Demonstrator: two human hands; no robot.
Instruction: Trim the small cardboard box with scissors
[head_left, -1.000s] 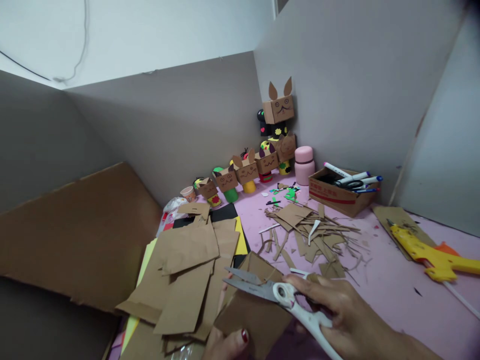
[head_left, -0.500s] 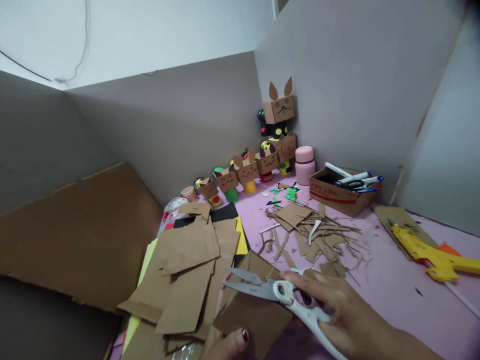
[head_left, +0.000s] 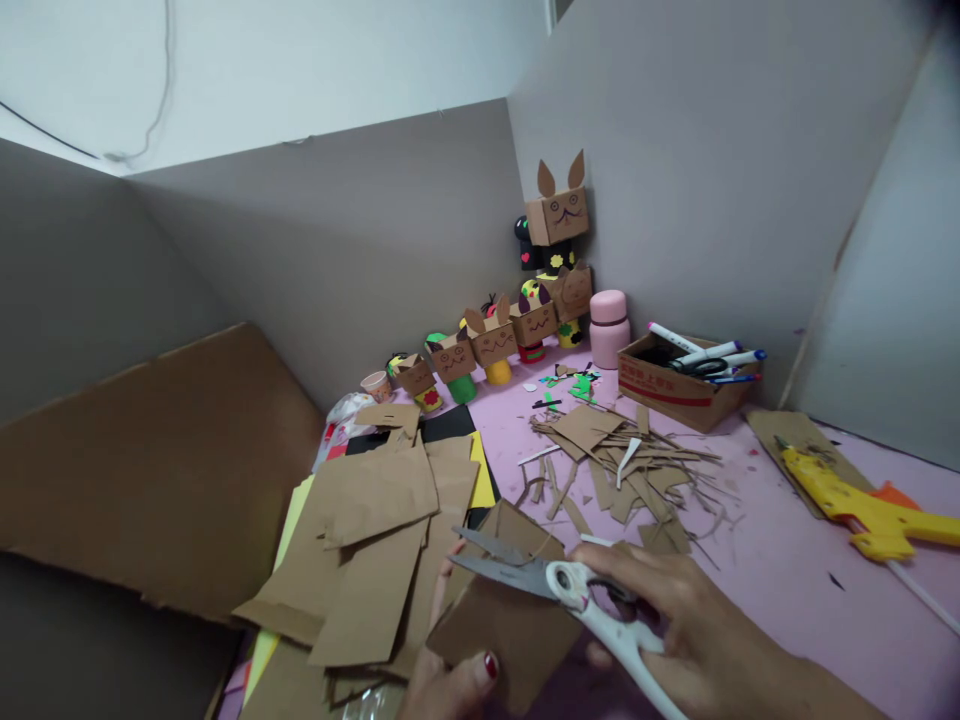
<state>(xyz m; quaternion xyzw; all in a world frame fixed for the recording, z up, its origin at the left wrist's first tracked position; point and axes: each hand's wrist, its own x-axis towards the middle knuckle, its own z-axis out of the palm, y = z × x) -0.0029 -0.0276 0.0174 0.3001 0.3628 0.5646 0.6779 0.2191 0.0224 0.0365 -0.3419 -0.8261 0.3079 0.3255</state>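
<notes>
My right hand grips white-handled scissors at the bottom centre of the head view. Their blades are slightly apart and point left, at the top edge of a brown cardboard piece. My left hand holds that cardboard from the left and below, thumb on its near face, other fingers mostly behind it. A thin curled cardboard strip shows just above the blades. Behind them rises another cardboard face; I cannot tell whether it joins the held piece.
Stacked cardboard sheets lie left. Cardboard scraps spread beyond my right hand. A yellow glue gun rests at right, near a box of markers and a pink flask. Several cardboard animal figures line the back wall.
The scissor blades have moved closer together, and the fingers of my right hand have tightened on the handles. The cardboard in my left hand has barely moved.
</notes>
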